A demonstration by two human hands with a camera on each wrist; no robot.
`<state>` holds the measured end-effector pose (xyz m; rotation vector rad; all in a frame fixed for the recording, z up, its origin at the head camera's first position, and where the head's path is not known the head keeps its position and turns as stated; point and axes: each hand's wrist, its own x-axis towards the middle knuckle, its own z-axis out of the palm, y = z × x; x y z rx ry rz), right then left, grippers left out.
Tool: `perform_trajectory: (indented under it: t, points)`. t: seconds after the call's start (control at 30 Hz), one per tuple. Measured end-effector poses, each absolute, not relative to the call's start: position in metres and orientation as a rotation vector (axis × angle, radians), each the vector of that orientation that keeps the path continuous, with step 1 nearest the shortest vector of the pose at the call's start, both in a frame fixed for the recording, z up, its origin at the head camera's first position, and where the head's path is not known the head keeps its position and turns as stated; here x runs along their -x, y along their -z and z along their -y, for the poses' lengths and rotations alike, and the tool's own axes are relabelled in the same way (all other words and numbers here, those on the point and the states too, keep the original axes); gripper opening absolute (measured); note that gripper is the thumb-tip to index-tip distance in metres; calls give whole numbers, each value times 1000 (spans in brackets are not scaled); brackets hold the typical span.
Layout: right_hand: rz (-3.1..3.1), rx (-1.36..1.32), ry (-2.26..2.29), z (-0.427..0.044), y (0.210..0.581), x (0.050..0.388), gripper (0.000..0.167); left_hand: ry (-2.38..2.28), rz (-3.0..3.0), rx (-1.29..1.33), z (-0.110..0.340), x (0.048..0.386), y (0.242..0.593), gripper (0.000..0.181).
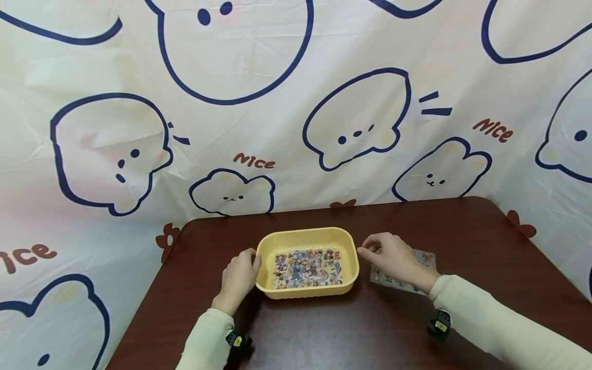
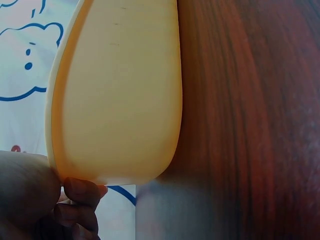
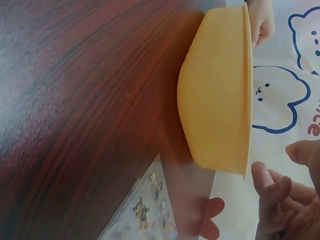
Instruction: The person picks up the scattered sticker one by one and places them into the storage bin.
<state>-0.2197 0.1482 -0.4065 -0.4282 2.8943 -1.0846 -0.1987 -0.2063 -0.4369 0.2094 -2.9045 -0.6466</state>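
Observation:
A yellow plastic basin [image 1: 305, 293] stands on the table, with many small colourful cartoon figures [image 1: 307, 268], apparently stickers, lying on its bottom. My left hand [image 1: 239, 277] pinches the basin's left end; in the left wrist view its thumb is at the rim and curled fingers [image 2: 82, 192] lie under it. Just off the basin's right end hovers my right hand [image 1: 393, 257], thumb and forefinger apart with nothing visible between them. Below that hand lie clear sticker sheets [image 1: 425, 258] printed with cartoon figures, partly covered by the hand and forearm.
The dark red-brown wooden table [image 1: 305, 334] has rounded far corners. Behind it and at both sides hangs a pale cloth [image 1: 287, 128] with blue-outlined cartoon animals. Each sleeve bears a black wrist camera, such as the right one [image 1: 439, 325].

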Motion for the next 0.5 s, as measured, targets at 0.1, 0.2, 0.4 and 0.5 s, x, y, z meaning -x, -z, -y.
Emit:
perform_trajectory:
  t: [0.1,0.2,0.4,0.5]
  points:
    - [-2899,431,1073,-152,407,219,19,644,2904,-213,206,199,437,28]
    - [-2900,422,1055,-157,409,219,21,642,2907,-213,206,199,437,28]
    - [-2915,410,1020,-168,411,218,21,639,2910,-218,206,200,437,29]
    - [-2917,414,1014,-174,412,219,21,639,2902,-218,207,200,437,29]
